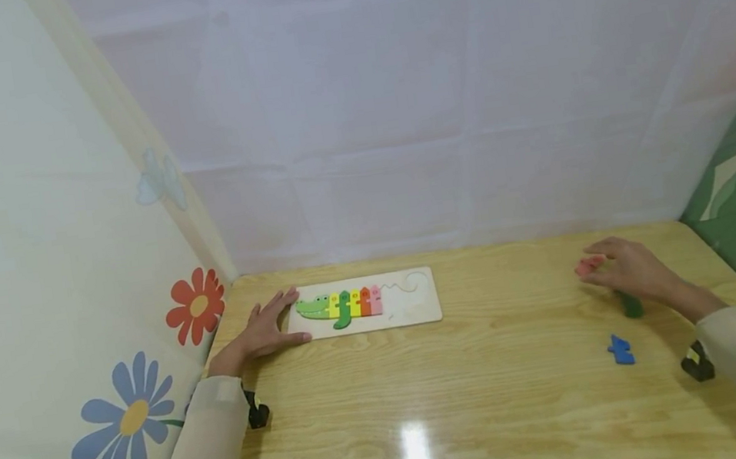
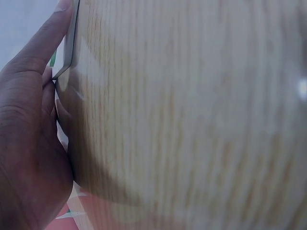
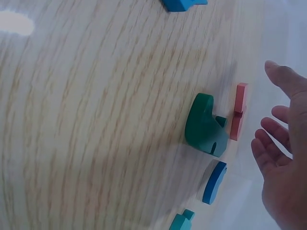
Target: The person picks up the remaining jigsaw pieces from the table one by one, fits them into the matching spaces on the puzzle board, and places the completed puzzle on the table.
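My left hand (image 1: 263, 332) spans the left end of a pale wooden puzzle board (image 1: 416, 302), thumb at its front edge and fingertips by the back corner. In the left wrist view, the straight thumb (image 2: 41, 45) lies along the board's edge. Coloured crocodile pieces (image 1: 354, 303) fill the board's left part, from green head to pink segment. At the right, my right hand (image 1: 635, 273) hovers around a pink puzzle piece (image 1: 589, 265). The right wrist view shows its fingers spread and relaxed, apart from that pink piece (image 3: 239, 112) on the table.
Near the right hand lies a green leg-shaped piece (image 3: 206, 127). A notched blue piece (image 1: 621, 350) sits closer to the front. Another blue piece (image 3: 214, 183) and a teal piece (image 3: 181, 222) appear in the right wrist view. Cloth walls (image 1: 343, 147) border the wooden table (image 1: 498, 367).
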A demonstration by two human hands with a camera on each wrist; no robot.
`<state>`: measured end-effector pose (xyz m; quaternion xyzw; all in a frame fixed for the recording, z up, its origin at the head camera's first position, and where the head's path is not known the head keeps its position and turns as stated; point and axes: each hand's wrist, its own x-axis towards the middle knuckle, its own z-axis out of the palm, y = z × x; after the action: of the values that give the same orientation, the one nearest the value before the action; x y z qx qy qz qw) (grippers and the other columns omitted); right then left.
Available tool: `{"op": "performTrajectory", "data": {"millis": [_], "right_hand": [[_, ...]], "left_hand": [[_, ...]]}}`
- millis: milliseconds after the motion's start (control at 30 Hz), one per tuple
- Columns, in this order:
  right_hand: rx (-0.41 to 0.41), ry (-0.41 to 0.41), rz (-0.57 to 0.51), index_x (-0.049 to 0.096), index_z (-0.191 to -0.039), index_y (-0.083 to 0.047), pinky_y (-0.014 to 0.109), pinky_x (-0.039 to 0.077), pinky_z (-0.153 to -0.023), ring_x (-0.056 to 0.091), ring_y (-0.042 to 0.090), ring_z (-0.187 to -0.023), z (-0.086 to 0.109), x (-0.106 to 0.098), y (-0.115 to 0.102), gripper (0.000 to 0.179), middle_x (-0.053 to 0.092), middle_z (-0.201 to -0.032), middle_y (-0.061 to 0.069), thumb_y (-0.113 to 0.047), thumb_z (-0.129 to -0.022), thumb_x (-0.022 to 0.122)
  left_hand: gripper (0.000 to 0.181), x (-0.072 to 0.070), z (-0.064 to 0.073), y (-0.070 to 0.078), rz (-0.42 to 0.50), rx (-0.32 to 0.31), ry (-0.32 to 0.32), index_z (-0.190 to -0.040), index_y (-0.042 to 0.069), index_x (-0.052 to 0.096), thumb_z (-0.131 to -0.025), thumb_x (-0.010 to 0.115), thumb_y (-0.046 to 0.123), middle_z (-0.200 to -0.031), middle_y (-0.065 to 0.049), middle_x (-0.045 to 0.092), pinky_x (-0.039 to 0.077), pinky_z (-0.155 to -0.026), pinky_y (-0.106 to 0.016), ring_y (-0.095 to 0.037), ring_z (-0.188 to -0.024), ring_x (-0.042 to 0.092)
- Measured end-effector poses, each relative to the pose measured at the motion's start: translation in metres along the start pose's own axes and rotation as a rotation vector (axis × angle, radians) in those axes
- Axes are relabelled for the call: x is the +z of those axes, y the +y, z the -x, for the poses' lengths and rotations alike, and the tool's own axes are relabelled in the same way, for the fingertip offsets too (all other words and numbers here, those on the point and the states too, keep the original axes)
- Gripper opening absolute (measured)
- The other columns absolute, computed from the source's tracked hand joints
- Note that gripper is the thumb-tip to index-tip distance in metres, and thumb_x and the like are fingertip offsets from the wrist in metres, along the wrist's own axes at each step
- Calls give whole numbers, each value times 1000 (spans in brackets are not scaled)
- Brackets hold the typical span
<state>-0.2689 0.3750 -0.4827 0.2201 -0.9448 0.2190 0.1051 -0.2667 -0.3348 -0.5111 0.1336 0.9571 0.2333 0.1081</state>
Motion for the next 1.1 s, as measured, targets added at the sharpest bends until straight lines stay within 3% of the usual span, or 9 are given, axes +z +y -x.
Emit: {"op": "performTrajectory", "data": {"millis": [267, 800, 1100], "right_hand": [[37, -72, 12, 69, -125, 13, 69, 52, -93, 63, 58, -114, 0, 0, 4, 56, 67, -124, 39, -26, -89, 87], [78, -99, 37, 71, -115, 14, 66, 55, -88, 67, 53, -106, -4, 3, 6, 52, 70, -114, 35, -26, -87, 89], [66, -129, 51, 71, -111, 17, 68, 51, -97, 64, 58, -111, -7, 7, 9, 49, 69, -116, 38, -23, -88, 88]], "left_hand": [[113, 0, 0, 0, 3, 3, 2, -167, 3, 28, -86, 81, 60, -175, -21, 19, -4, -125, -71, -47, -161, 9], [114, -2, 0, 2, -7, -8, -2, -167, 3, 26, -85, 81, 61, -175, -22, 19, -4, -125, -71, -47, -161, 10], [112, -1, 1, 0, 3, 11, 1, -167, 2, 27, -86, 81, 59, -175, -22, 19, -4, -124, -72, -47, -161, 11]]}}
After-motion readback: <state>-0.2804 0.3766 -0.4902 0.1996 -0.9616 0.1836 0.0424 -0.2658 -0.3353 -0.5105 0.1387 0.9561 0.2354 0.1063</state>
